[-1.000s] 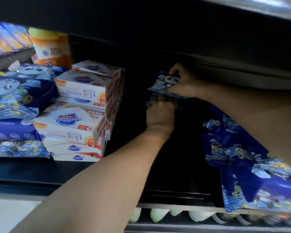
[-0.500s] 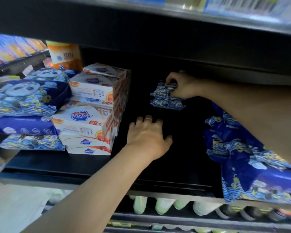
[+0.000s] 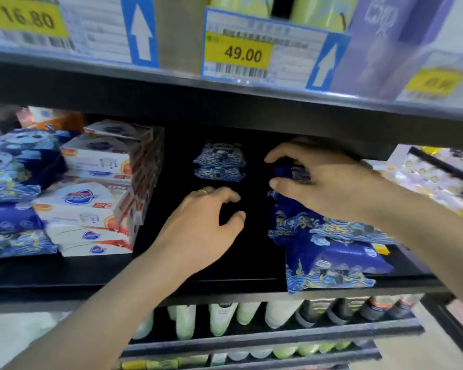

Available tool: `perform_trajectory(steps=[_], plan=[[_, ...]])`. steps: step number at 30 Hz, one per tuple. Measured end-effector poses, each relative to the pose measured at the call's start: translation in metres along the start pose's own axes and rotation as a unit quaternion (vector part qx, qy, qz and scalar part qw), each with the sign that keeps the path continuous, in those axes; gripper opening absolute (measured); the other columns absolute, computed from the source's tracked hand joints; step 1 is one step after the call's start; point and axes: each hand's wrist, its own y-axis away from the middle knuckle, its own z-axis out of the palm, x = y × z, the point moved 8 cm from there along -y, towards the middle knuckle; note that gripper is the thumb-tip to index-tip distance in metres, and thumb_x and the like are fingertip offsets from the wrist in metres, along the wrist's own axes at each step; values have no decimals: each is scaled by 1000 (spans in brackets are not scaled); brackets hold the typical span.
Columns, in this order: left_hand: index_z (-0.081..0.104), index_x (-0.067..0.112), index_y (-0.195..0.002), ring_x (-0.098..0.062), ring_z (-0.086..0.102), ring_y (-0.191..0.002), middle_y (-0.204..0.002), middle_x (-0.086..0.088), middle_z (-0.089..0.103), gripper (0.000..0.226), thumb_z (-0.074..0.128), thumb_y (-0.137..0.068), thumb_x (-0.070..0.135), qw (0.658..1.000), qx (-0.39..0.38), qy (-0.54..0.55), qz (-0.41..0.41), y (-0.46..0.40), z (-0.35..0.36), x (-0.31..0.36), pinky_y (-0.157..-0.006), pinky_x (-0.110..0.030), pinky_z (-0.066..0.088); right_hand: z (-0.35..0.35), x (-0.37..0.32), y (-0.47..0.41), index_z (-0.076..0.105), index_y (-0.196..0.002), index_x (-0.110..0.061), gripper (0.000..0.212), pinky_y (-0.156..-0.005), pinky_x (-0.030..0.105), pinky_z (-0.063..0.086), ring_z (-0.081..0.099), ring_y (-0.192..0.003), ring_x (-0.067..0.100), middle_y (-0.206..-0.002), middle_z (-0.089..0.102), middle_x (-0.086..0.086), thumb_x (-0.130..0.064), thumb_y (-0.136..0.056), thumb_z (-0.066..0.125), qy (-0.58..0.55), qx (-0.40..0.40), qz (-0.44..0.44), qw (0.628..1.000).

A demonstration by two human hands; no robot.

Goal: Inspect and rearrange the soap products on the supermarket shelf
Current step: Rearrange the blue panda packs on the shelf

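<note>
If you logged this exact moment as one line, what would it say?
left hand: open, over bare shelf | right hand: gripping blue soap pack | two small blue packs: stacked at back

Right hand off the two stacked blue packs at the back of the shelf now, let go and left sitting there alone. Moved over to the right-hand pile of blue packs, fingers and thumb closing round the topmost pack. Left hand pulled back toward the front, away from the back stack, hovering over the bare dark shelf, fingers loosely spread, holding nothing. Head tipped up too: price labels on the rail above swung into sight.
</note>
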Motion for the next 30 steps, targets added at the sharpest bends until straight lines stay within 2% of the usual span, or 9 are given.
perform_trajectory(steps=[1, 3, 6, 12, 15, 18, 22, 25, 30], plan=[[58, 46, -126, -5, 52, -121, -124, 20, 59, 38, 52, -91, 59, 1000, 6, 16, 14, -1, -1, 8, -101, -37, 49, -6, 5, 16, 58, -125, -38, 33, -95, 27, 46, 56, -108, 7, -121, 59, -17, -49, -94, 60, -5, 13, 2, 1000], [61, 45, -125, 0, 54, -117, -121, 23, 62, 40, 53, -89, 59, 998, 20, 55, 35, -6, -2, 23, -101, -32, 49, -14, 16, 44, 63, -122, -36, 33, -89, 12, 45, 60, -104, 5, -119, 62, -15, -48, -92, 58, -30, 30, 17, 999], [63, 40, -126, 3, 56, -117, -123, 23, 64, 32, 61, -95, 43, 994, 23, 86, 67, -25, 5, 45, -104, -28, 48, -19, 38, 76, 67, -121, -34, 34, -83, 0, 37, 59, -102, 0, -116, 62, -12, -46, -89, 62, -50, 57, 42, 996], [53, 48, -138, -6, 50, -133, -142, 17, 54, 49, 69, -92, 46, 988, -13, 149, 48, -70, 25, 60, -113, -37, 43, -19, 68, 106, 61, -126, -35, 45, -99, 18, 40, 52, -117, 4, -121, 57, -16, -58, -87, 64, -21, 51, 21, 998], [43, 53, -144, -5, 42, -135, -144, 19, 46, 63, 72, -88, 55, 989, -77, 106, 68, -86, 31, 76, -115, -32, 37, -16, 78, 108, 56, -131, -40, 53, -102, 19, 38, 47, -120, 2, -126, 52, -19, -62, -84, 69, -25, 24, 24, 999], [39, 58, -144, -4, 39, -140, -154, 20, 41, 74, 72, -78, 66, 981, -164, 69, 72, -102, 42, 82, -116, -32, 34, -12, 86, 106, 51, -130, -45, 57, -98, 12, 34, 43, -120, 0, -128, 49, -23, -59, -79, 73, -36, -5, 34, 999], [40, 49, -149, -2, 41, -138, -156, 12, 44, 76, 79, -83, 51, 970, -223, 73, 64, -115, 58, 83, -110, -24, 31, -12, 92, 101, 47, -122, -50, 52, -89, 2, 31, 39, -112, -11, -116, 47, -32, -53, -79, 76, -39, -5, 36, 999], [40, 40, -152, 3, 39, -132, -155, 15, 43, 79, 80, -85, 42, 966, -235, 81, 66, -117, 63, 82, -105, -18, 28, -12, 97, 99, 45, -120, -51, 52, -86, 0, 31, 35, -110, -22, -112, 45, -34, -53, -80, 77, -46, -10, 45, 998], [49, 36, -146, 1, 44, -131, -149, 16, 49, 73, 83, -82, 39, 968, -228, 88, 63, -123, 62, 75, -104, -16, 31, -10, 104, 96, 46, -121, -52, 54, -85, 0, 31, 41, -109, -17, -119, 49, -24, -60, -76, 74, -53, -13, 54, 997]])
